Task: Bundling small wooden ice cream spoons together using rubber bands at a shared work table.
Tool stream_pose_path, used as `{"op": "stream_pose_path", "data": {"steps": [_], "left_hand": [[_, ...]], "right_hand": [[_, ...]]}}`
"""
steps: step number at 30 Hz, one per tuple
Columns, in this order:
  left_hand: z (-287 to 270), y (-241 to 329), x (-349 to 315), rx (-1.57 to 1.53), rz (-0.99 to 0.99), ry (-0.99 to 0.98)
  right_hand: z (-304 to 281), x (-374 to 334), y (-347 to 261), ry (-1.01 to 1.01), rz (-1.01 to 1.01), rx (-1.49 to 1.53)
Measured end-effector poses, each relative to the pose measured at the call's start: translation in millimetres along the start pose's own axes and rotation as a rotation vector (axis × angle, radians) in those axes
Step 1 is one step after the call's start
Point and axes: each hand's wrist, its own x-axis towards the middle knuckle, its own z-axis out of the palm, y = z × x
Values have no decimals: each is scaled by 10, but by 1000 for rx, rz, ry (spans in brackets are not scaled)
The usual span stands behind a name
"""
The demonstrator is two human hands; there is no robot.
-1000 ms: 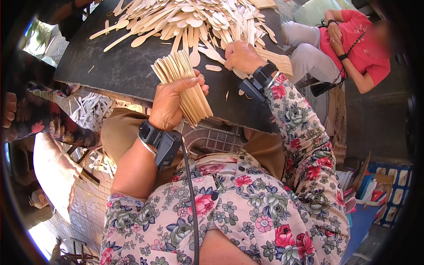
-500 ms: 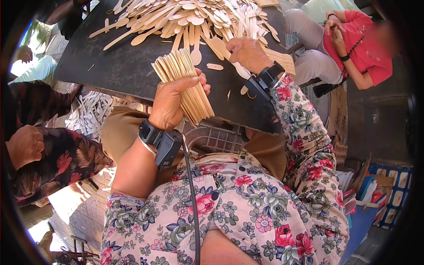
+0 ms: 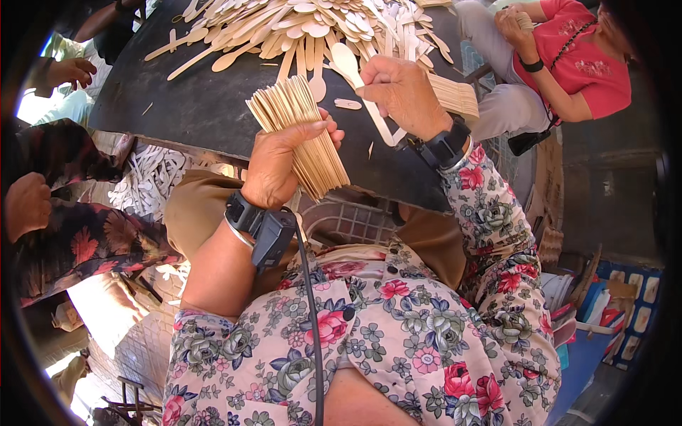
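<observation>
My left hand [image 3: 273, 160] is wrapped round a thick bundle of flat wooden spoons [image 3: 307, 142], packed side by side and seen mostly edge-on, above the table's near edge. To its right, my right hand [image 3: 408, 92] pinches a single pale wooden spoon [image 3: 346, 60]. The bowl end of that spoon points away from me, and its handle runs back under my fingers. Just beyond both hands spreads a big heap of loose wooden spoons [image 3: 298, 28]. A short broken wooden piece [image 3: 347, 104] lies between the hands on the dark tabletop [image 3: 192, 106].
A neat stack of wooden spoons [image 3: 455, 96] sits beside my right hand. Across on the right is a seated person in a red shirt [image 3: 568, 67]. Another person's hand [image 3: 28, 206] rests at the left, near a pale wooden pile [image 3: 149, 181] below the table. A blue bin [image 3: 590, 355] stands lower right.
My right hand has drawn one spoon off the heap's near edge and lifted it slightly toward me. My left hand and its bundle are almost unmoved. The red-shirted person's hands have moved.
</observation>
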Motion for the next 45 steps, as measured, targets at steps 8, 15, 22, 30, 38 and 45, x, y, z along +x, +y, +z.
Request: {"op": "stream_pose_path", "data": {"steps": [8, 15, 22, 30, 38, 45], "left_hand": [[-31, -16, 10, 15, -31, 28], [33, 0, 50, 88, 26, 82], [39, -10, -1, 111, 2, -1], [43, -79, -70, 216, -159, -127], [51, 22, -20, 55, 0, 13], [44, 34, -35, 70, 26, -22]], "right_hand": [[379, -274, -186, 13, -195, 36], [386, -235, -216, 14, -209, 6], [132, -247, -253, -251, 5, 169], [7, -346, -124, -405, 38, 330], [-438, -45, 391, 173, -15, -320], [-144, -82, 309, -129, 26, -744]]}}
